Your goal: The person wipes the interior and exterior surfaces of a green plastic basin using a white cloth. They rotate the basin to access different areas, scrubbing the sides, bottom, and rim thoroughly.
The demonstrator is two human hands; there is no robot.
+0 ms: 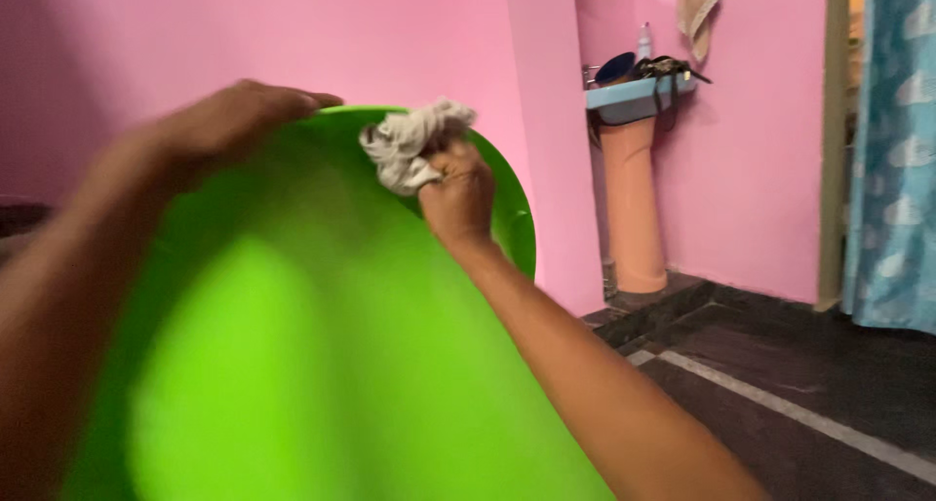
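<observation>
Big green tub point(322, 365), tipped up and very close, filling the near left of the view. Smooth and shiny inside, blurry at the near end.

Right hand point(458, 194) up at the far right part of the tub, just under the rim. Squeezed tight around a crumpled pale cloth point(409, 140). Cloth bunched up above the knuckles and pressed on the green plastic.

Left hand point(229, 121) laid over the far rim on the left side, fingers pointing right along the edge. Too blurry to tell if clamped on the rim or only resting there.

Probably a rubbing step, cloth against tub. To do it well:
- Press the cloth flat on the plastic, not only the bunched tip.
- Go round along the rim in small circles, then down the wall toward the near end.
- Hold the tub firm with the left hand, so no wobble and no slip.
- Turn the cloth to a fresh side when one side looks dirty.
- Take care with fingers at the thin edge.

Behind the tub, a pink wall point(409, 33). Far off on the right, a blue sink on a tall peach stand point(634, 199), with dark things piled on top. Above, a pale towel point(700, 4) hanging on the wall. At the far right edge, a blue curtain with white clouds point(892, 150). Down low on the right, a dark floor point(829, 365) with a white line across.
</observation>
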